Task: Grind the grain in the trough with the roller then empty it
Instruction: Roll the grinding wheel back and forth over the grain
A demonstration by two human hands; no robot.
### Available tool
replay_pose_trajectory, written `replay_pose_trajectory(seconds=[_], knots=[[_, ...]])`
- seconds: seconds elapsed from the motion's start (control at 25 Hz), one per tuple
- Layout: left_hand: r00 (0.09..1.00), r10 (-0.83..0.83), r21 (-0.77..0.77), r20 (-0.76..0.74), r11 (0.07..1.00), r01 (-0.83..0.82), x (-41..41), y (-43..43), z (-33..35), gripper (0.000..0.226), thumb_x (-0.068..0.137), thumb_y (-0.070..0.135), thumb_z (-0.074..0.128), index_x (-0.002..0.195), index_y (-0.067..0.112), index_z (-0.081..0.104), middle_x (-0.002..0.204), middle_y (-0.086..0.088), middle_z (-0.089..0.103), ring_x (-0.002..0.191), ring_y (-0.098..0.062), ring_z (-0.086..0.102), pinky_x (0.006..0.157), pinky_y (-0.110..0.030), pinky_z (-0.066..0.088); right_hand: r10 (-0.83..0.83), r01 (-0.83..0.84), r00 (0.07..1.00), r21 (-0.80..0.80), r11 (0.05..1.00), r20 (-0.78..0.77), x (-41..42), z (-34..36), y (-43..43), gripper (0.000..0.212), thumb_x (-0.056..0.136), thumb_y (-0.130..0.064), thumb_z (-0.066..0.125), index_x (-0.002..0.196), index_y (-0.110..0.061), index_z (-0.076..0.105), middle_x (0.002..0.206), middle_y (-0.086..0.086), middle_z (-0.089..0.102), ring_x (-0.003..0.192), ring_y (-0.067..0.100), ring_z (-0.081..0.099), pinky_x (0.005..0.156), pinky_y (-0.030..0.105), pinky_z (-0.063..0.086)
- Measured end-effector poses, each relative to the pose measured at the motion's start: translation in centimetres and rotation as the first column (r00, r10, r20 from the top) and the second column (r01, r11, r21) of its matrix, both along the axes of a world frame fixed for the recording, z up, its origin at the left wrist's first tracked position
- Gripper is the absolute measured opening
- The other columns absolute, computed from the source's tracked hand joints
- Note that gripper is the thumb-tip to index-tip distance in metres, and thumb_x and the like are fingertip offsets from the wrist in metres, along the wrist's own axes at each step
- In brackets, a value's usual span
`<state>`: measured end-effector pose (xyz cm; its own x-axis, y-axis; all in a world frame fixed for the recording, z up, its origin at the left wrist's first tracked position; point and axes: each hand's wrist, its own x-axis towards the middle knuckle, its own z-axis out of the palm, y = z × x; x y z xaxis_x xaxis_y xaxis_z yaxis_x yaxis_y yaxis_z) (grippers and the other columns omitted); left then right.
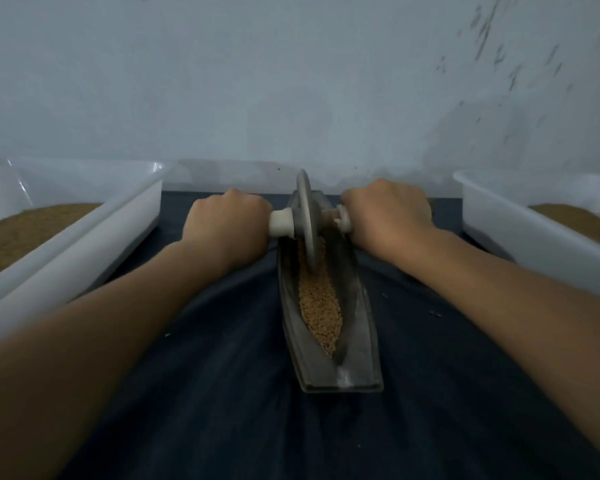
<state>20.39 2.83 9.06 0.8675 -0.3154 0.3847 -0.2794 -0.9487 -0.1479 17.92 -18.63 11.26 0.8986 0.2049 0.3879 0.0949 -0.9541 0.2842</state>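
Note:
A long, boat-shaped grey metal trough [359, 341] lies on the dark cloth, running away from me. Tan grain [321, 306] fills its groove. A grey disc roller [307, 220] stands on edge in the far end of the trough, its rim down in the grain. A pale axle sticks out from both sides of the disc. My left hand [227, 220] grips the left handle, my right hand [387, 213] grips the right one. Both fists sit level on either side of the trough.
A white plastic tub [84, 237] with brown ground material stands at the left; a second white tub [534, 244] with similar material stands at the right. A pale wall rises just behind. Dark blue cloth [222, 393] covers the work surface, with a few stray grains on it.

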Motion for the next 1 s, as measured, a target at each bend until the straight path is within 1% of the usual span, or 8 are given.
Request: replay_pose_trajectory(seconds=[0.12,0.2,0.36,0.44,0.56,0.68,0.84,1.0], knots=[[0.989,-0.109,0.079,0.097,0.992,0.101,-3.3,1.5,-1.0,0.015,0.077,0.042,0.063,0.075,0.035,0.05,0.061,0.013,0.04,0.048,-0.007,0.034,0.045,-0.023,0.022,0.075,-0.073,0.996,-0.042,0.996,0.053,-4.1,-1.4,-1.6,0.023,0.078,-0.038,0.067,0.065,-0.031,0.049,0.061,-0.01,0.042,0.048,0.011,0.04,0.045,0.021,0.021],[0.955,-0.17,0.156,0.241,0.978,0.135,-3.6,1.7,-0.8,0.024,0.068,0.042,0.064,0.066,0.036,0.041,0.053,0.014,0.027,0.041,-0.005,0.021,0.044,-0.017,0.011,0.077,-0.075,0.992,-0.028,0.997,0.098,-5.0,-1.9,-2.3,0.026,0.067,-0.044,0.068,0.063,-0.031,0.046,0.054,-0.014,0.03,0.044,0.001,0.023,0.044,0.016,0.012],[0.994,-0.037,0.026,0.1,0.999,0.034,0.8,0.1,-0.5,0.009,0.083,0.037,0.058,0.086,0.03,0.062,0.068,0.007,0.047,0.054,-0.017,0.046,0.049,-0.027,0.032,0.0,0.0,0.997,-0.001,1.0,0.082,0.4,-1.6,-1.1,0.01,0.085,-0.034,0.065,0.083,-0.027,0.06,0.07,-0.004,0.051,0.063,0.023,0.054,0.051,0.026,0.029],[1.0,0.02,-0.017,0.016,1.0,-0.02,2.6,-0.7,0.0,0.015,0.087,0.035,0.058,0.097,0.026,0.065,0.08,0.002,0.054,0.072,-0.025,0.059,0.061,-0.034,0.041,-0.03,0.029,0.996,0.013,0.999,0.085,2.5,-0.6,-0.1,0.008,0.091,-0.029,0.063,0.096,-0.024,0.065,0.082,0.004,0.058,0.076,0.03,0.059,0.059,0.031,0.035],[1.0,0.022,-0.02,-0.019,1.0,-0.023,1.7,-0.8,0.3,0.016,0.088,0.037,0.06,0.099,0.026,0.065,0.082,0.002,0.055,0.074,-0.024,0.058,0.064,-0.035,0.042,-0.023,0.023,0.999,0.02,1.0,0.033,1.9,-0.3,0.3,0.009,0.094,-0.03,0.061,0.099,-0.025,0.065,0.097,0.008,0.064,0.085,0.031,0.062,0.063,0.033,0.035],[1.0,-0.018,0.047,-0.021,0.999,0.019,-2.1,0.3,0.1,0.013,0.085,0.039,0.062,0.096,0.031,0.062,0.072,0.008,0.047,0.062,-0.017,0.049,0.056,-0.032,0.038,0.043,-0.044,0.998,0.003,0.999,0.043,-1.5,-1.3,-1.1,0.023,0.085,-0.037,0.066,0.076,-0.029,0.046,0.073,-0.006,0.051,0.059,0.017,0.044,0.051,0.027,0.026],[0.95,-0.14,0.23,0.278,0.97,0.076,-4.1,0.7,-0.1,0.011,0.072,0.038,0.069,0.076,0.032,0.062,0.055,0.01,0.028,0.041,-0.009,0.021,0.043,-0.02,0.011,0.113,-0.114,0.974,-0.01,0.993,0.198,-4.6,-2.7,-2.8,0.032,0.057,-0.044,0.074,0.059,-0.032,0.045,0.055,-0.017,0.013,0.051,-0.005,0.006,0.047,0.012,0.005],[0.986,-0.023,0.157,0.164,0.988,-0.003,0.9,-1.1,0.6,0.01,0.084,0.033,0.061,0.092,0.027,0.065,0.066,0.005,0.041,0.058,-0.02,0.047,0.051,-0.031,0.035,0.001,-0.011,0.995,0.097,0.995,0.096,0.7,-2.9,-2.2,0.014,0.081,-0.039,0.065,0.08,-0.027,0.058,0.069,-0.006,0.054,0.056,0.017,0.044,0.049,0.025,0.026]])
